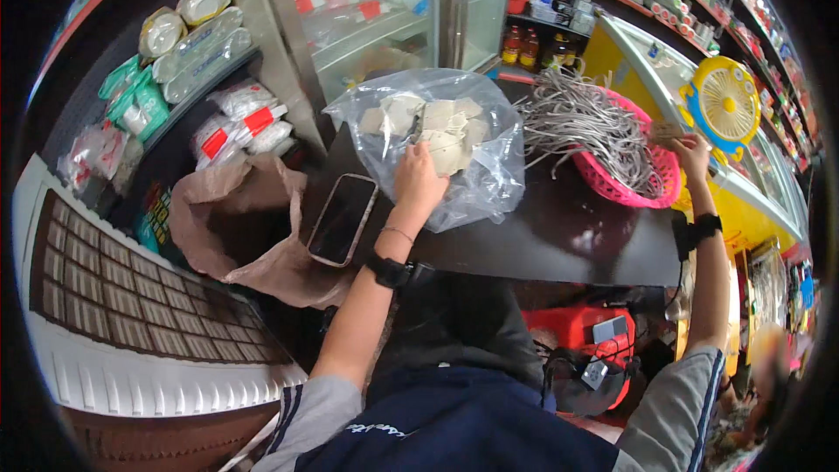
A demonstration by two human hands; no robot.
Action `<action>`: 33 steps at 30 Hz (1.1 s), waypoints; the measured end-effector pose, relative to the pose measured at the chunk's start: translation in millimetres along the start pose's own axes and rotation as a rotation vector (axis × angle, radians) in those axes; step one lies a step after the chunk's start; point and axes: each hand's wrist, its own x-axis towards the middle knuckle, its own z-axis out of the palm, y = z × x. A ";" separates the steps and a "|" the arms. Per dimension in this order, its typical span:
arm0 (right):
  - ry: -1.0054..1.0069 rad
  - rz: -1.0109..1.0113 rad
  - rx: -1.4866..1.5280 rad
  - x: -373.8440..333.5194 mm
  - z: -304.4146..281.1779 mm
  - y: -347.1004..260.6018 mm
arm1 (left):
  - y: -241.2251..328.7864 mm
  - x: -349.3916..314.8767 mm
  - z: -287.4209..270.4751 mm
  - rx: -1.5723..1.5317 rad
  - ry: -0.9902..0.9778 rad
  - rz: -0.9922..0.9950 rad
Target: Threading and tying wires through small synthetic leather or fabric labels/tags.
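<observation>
A clear plastic bag lies spread on the dark table, with a pile of flat grey-beige pieces in it. My left hand reaches over the bag's near side, fingers curled on one of the flat pieces; the fingertips are partly hidden. To the right, a pink basket overflows with long thin grey strips, some hanging over its left rim. My right hand is at the basket's right edge, its fingers closed on a small flat beige-brown piece.
A phone lies beside an open brown sack on the left. A glass-doored cabinet and stocked shelves stand behind the table. A yellow fan sits close to my right hand. Below the table is a red object.
</observation>
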 end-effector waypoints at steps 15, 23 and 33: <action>-0.202 0.075 0.238 -71.8 3.6 -54.9 | -4.8 -3.1 2.0 0.033 -0.046 0.159; -0.243 0.211 0.405 -68.6 -12.3 -17.6 | 1.5 6.8 9.9 0.069 -0.111 0.129; -0.014 0.039 0.430 -81.8 5.0 -25.9 | -8.2 16.5 -10.9 0.009 -0.133 0.246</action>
